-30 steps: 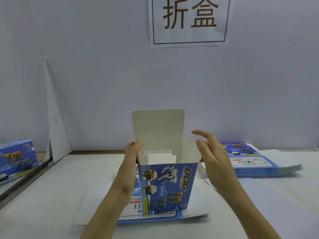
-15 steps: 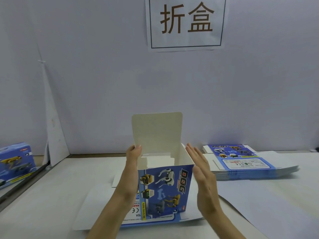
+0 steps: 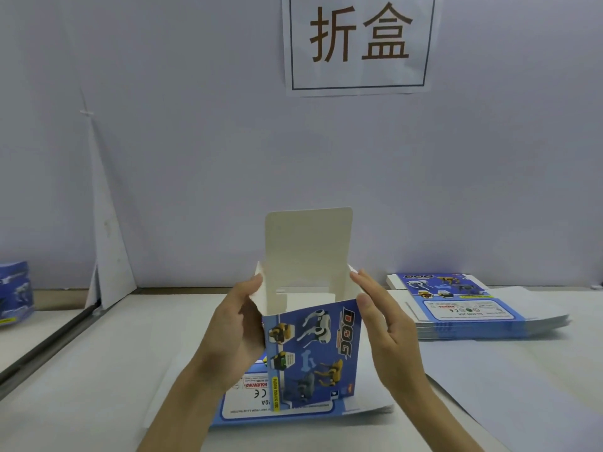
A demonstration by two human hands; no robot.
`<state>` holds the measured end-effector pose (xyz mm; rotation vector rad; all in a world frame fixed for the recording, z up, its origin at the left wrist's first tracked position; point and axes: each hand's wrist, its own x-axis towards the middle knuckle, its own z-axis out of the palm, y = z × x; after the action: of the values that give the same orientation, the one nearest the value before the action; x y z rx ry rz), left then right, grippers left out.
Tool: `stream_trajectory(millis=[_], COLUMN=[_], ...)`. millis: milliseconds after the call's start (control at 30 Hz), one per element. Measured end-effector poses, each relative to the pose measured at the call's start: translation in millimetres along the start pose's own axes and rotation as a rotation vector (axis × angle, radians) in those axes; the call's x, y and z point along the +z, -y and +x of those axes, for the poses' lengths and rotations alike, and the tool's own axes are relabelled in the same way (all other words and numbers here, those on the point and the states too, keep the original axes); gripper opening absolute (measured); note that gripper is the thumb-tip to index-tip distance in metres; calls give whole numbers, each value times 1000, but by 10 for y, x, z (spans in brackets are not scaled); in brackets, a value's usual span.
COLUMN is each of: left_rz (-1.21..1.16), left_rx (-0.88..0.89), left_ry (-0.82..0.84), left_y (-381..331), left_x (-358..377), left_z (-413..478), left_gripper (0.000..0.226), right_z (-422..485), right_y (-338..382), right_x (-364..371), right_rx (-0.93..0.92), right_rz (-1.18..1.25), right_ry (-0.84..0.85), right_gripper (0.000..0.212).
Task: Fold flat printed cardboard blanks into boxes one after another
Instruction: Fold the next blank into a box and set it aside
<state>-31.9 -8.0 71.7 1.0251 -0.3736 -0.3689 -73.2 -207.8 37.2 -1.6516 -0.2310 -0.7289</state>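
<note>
Squarely upright: blue dog-printed box (image 3: pixel 313 353), open-topped, white lid flap (image 3: pixel 308 246) vertical.

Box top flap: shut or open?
Open. The lid flap stands upright above the box, and the white inside shows behind the front wall.

I hold the upright box (image 3: pixel 313 353) between both hands. My left hand (image 3: pixel 239 324) grips its left wall, thumb on the small side flap. My right hand (image 3: pixel 385 324) lies flat against the right wall, fingers straight, thumb at the front corner. The lid (image 3: pixel 308 249) stands up at the far side. The box rests on a flat blank (image 3: pixel 248 406). A stack (image 3: pixel 473 308) of blanks lies far right, a finished box (image 3: pixel 14 291) far left.
</note>
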Motion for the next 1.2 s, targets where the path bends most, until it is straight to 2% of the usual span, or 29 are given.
stream_trajectory(millis=[100,233,267,333,400,433,500,600,733,867,967,1033,1100,1167,1200], left_rz=[-144,-58,61,463,924,1072,1185,1119,772,531,512,578,651,707,712], left_rx=[-17,19,61,189,456,554,554,442,360,353,323,251,172,154,174], left_ry=[-1,-103,-158,-330,-482,-485,-431,-384,-279,-217,-195,-210,-187,-159,-165], left_y=[54,112,102,70,14,-5,-2,109,351,347,281,285,327,399,442], left_x=[-90,-86,-57,-5,16,33,84,145,207,78,-42,-107,-132,-132,-135], left_z=[8,-3,3,19,-7,-25,-54,-38,4,51,66,81,94,116,132], left_gripper=[45,56,56,57,55,54,66,82,73,64,76,101,115,111,100], right_z=[-10,-54,-64,-65,-48,-37,-20,-35,-101,-93,-33,-1,21,34,38], right_y=[-12,-43,-37,-15,23,45,53,16,-51,-67,-56,-64,-76,-93,-102], right_x=[12,69,84,89,75,71,68,79,141,141,72,12,-34,-48,-45], right_rx=[6,25,31,39,18,-8,-53,15,39,72,65,58,81,113,125], right_rz=[48,12,-7,-58,-158,-211,-274,-224,-90,12,10,-22,30,69,74], right_ry=[-25,-36,-26,5,17,8,-11,3,-15,10,47,68,118,150,148], right_gripper=[34,29,28,33,44,47,49,52,48,50,48,59,72,81,84])
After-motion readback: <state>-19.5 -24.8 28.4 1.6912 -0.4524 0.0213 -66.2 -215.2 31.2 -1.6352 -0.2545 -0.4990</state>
